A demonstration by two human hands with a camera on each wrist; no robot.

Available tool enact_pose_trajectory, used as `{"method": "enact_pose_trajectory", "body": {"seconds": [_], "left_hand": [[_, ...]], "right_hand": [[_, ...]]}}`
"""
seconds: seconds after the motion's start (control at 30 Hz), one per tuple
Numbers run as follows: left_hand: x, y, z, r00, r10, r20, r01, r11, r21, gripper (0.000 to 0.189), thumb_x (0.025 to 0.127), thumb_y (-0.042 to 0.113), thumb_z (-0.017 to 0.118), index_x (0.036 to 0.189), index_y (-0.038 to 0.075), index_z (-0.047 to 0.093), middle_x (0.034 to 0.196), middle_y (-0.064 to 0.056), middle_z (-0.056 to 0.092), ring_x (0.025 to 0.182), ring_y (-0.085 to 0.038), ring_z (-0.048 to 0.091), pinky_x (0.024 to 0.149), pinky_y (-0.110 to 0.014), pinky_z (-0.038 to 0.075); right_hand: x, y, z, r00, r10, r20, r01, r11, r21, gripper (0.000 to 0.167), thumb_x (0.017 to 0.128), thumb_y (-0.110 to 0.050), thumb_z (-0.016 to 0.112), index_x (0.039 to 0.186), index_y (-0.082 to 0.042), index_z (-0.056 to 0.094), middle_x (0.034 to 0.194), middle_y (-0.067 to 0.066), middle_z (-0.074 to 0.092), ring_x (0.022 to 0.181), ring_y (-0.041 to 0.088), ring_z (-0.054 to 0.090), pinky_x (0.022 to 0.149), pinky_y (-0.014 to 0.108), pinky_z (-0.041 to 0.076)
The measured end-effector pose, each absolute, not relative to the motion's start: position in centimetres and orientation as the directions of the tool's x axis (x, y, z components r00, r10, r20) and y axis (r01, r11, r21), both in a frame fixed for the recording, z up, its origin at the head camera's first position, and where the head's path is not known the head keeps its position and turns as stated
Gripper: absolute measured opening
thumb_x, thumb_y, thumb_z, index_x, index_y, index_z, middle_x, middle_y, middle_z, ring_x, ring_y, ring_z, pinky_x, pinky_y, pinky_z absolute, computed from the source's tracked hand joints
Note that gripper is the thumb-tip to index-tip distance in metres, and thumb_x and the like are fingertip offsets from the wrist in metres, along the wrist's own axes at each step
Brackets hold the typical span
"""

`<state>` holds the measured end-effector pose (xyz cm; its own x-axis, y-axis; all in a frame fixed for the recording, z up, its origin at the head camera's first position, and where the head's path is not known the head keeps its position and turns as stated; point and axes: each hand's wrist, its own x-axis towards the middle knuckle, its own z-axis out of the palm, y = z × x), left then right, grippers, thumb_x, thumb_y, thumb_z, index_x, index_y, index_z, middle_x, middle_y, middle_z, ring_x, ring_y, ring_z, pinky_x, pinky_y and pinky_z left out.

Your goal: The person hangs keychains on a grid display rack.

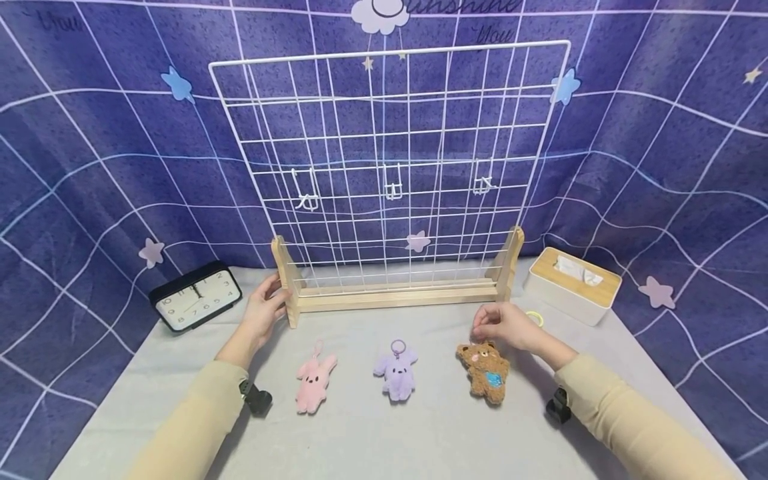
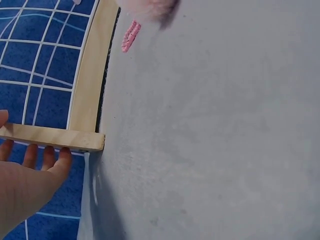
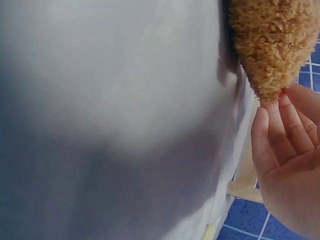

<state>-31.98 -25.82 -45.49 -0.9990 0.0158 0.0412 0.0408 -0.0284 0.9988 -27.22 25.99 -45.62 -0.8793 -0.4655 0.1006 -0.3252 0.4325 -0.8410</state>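
My left hand (image 1: pixel 264 310) grips the left wooden foot (image 2: pixel 55 137) of a white wire grid rack (image 1: pixel 396 137), thumb on one side and fingers on the other. At the right, my right hand (image 1: pixel 507 325) pinches the top of a brown plush bear keychain (image 1: pixel 485 370) with a blue patch on its belly. What the fingertips hold there is mostly hidden by the fluffy head (image 3: pixel 272 45) in the right wrist view. A purple plush keychain (image 1: pixel 399 380) with a ring lies in the middle. Farther left lies a pink plush bunny keychain (image 1: pixel 313 383) with a pink loop.
Three white hooks hang on the grid: left (image 1: pixel 309 200), middle (image 1: pixel 393 190), right (image 1: pixel 483 185). A black-framed clock (image 1: pixel 196 297) stands at the left. A tissue box (image 1: pixel 573 287) sits at the right, with a yellow-green ring (image 1: pixel 539 316) beside it. A blue patterned curtain hangs behind.
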Motion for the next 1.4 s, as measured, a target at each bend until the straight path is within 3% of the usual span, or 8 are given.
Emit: {"method": "enact_pose_trajectory", "body": {"seconds": [0.17,0.4,0.77,1.13,1.4], "left_hand": [[-32.1,-25.8,-45.3,-1.000,0.015,0.022,0.021,-0.045,0.999,0.066,0.107,0.005,0.048,0.164,0.008,0.014,0.163,-0.022,0.022,0.144,-0.041,0.031,0.118,-0.051,0.032],[-32.1,-25.8,-45.3,-1.000,0.009,0.016,0.016,-0.027,1.000,0.066,0.107,0.006,0.049,0.164,0.007,0.016,0.163,-0.021,0.024,0.142,-0.040,0.034,0.116,-0.049,0.036],[-32.1,-25.9,-45.3,-1.000,0.018,0.016,0.016,-0.028,0.999,0.067,0.107,0.007,0.049,0.164,0.009,0.015,0.164,-0.021,0.022,0.143,-0.040,0.033,0.118,-0.051,0.033],[-32.2,-25.8,-45.3,-1.000,0.020,0.014,0.014,-0.041,0.999,0.066,0.107,0.004,0.049,0.164,0.007,0.015,0.163,-0.021,0.023,0.143,-0.039,0.032,0.118,-0.049,0.033],[-30.6,-25.1,-43.1,-0.999,0.033,-0.003,-0.005,-0.053,0.999,0.068,0.104,-0.003,0.047,0.162,0.000,0.013,0.162,-0.027,0.020,0.144,-0.044,0.029,0.119,-0.054,0.029]], "right_hand": [[-27.1,25.8,-45.1,-0.905,-0.406,0.130,-0.316,0.434,-0.843,0.005,0.090,0.002,0.073,0.091,0.000,0.068,0.086,0.012,0.073,0.076,0.021,0.069,0.070,0.030,0.060],[-27.0,25.7,-44.2,-0.915,-0.363,0.176,-0.321,0.391,-0.863,0.008,0.089,0.004,0.073,0.091,-0.002,0.068,0.088,0.012,0.073,0.079,0.013,0.068,0.072,0.023,0.057],[-26.6,25.8,-42.6,-0.915,-0.348,0.205,-0.319,0.313,-0.895,0.012,0.090,0.005,0.073,0.099,0.008,0.067,0.092,0.018,0.072,0.080,0.012,0.069,0.076,0.026,0.059],[-26.7,25.9,-40.7,-0.913,-0.321,0.250,-0.351,0.309,-0.884,0.013,0.090,0.004,0.073,0.100,0.009,0.067,0.089,0.011,0.074,0.077,0.008,0.066,0.063,0.020,0.051],[-27.0,25.5,-39.1,-0.897,-0.336,0.287,-0.379,0.252,-0.890,0.014,0.090,0.006,0.072,0.101,0.013,0.065,0.089,0.009,0.074,0.080,0.009,0.068,0.067,0.021,0.054]]}}
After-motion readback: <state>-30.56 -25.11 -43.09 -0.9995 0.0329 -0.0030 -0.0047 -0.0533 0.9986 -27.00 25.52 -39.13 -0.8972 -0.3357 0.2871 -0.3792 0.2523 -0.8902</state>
